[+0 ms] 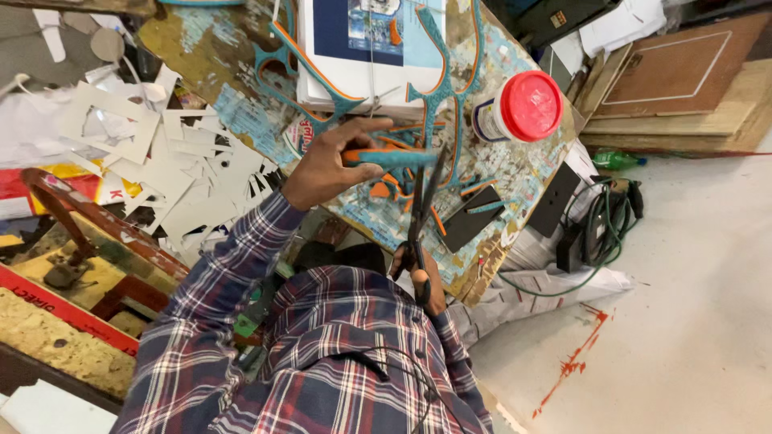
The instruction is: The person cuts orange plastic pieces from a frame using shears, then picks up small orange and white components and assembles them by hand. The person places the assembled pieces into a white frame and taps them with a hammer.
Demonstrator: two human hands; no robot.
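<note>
Left hand pinches the thin teal-orange cutout strip, probably light and floppy; right hand grips scissors just below it.

Craft or sign-cutting workshop. Paint-smeared, scarred worktable at twelve o'clock, strewn with teal-and-orange cut-out shapes beside a red-lidded jar; heap of white card offcuts at ten o'clock. Stacked boards at two o'clock, coiled green cable at three o'clock, red paint splashes on bare floor at four o'clock.
</note>
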